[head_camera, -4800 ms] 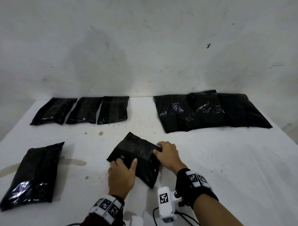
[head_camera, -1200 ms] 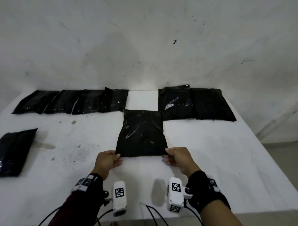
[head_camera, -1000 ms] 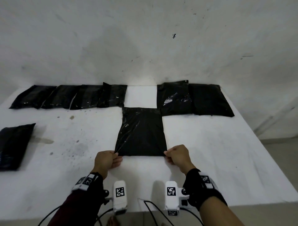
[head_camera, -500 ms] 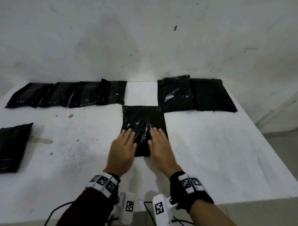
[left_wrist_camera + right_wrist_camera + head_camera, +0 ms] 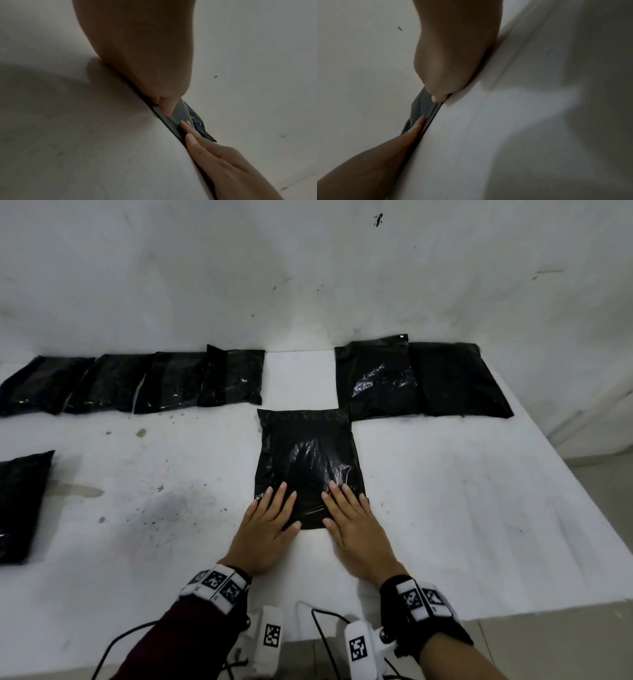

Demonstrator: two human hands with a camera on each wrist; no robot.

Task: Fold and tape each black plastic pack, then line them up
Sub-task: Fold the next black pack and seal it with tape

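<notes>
A flat black plastic pack [image 5: 306,460] lies in the middle of the white table [image 5: 462,508]. My left hand [image 5: 270,517] lies flat on its near left part with fingers straight. My right hand [image 5: 349,513] presses flat on its near right part. Both wrist views are dim: the left wrist view shows the pack [image 5: 197,121] as a thin dark strip under my left hand [image 5: 164,106], with fingers of the other hand beside it. In the right wrist view the pack [image 5: 419,108] lies under my right hand [image 5: 438,97].
A row of several folded black packs [image 5: 144,381] lines the back left by the wall. Two larger unfolded packs [image 5: 421,381] lie at the back right. Another black pack [image 5: 20,505] sits at the left edge. Cables hang over the table's near edge.
Both hands let go of the pack's near corners and went flat onto it. In the last half second they slid back toward me along the pack.
</notes>
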